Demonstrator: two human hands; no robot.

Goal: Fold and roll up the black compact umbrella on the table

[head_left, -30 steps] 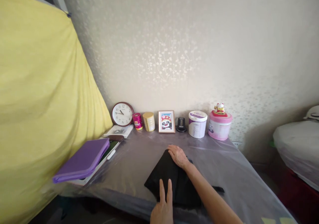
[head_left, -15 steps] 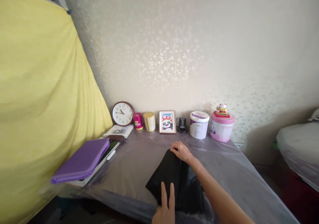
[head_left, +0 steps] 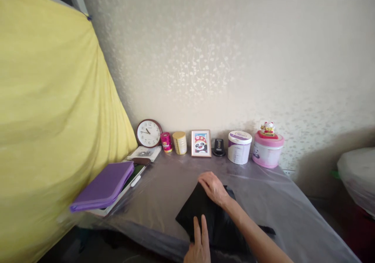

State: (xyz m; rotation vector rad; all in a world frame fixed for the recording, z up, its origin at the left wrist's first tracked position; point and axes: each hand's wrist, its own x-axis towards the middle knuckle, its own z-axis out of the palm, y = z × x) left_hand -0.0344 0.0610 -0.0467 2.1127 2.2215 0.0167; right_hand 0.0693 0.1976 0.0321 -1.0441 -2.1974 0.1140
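Note:
Black, thin cloth-like material [head_left: 190, 208] lies folded at the front of the table, with creases and a slight sheen; its exact kind I cannot make out. My right hand [head_left: 213, 188] reaches across it from the right and pinches its far edge between thumb and fingertips. Low in the view, my left hand [head_left: 199, 241] rests on the near part, index and middle fingers stretched out on the material. The other left fingers are hidden. A narrow black strip [head_left: 267, 230] sticks out on the right beyond my right forearm, which covers part of the cloth.
Along the wall stand a clock [head_left: 149, 133], a pink can [head_left: 166, 142], a yellow-lidded tub [head_left: 179, 143], a framed panda picture [head_left: 200, 143], a black device [head_left: 218, 148], a white-purple tub [head_left: 239, 148] and a pink tub [head_left: 268, 153] bearing a cat figurine. A purple folder [head_left: 102, 187] lies left, near a yellow curtain [head_left: 58, 99].
My right hand has come slightly nearer with the pinched edge, its fingers bent further over. More of the black material and the strip now show on the right. The view has shifted a little.

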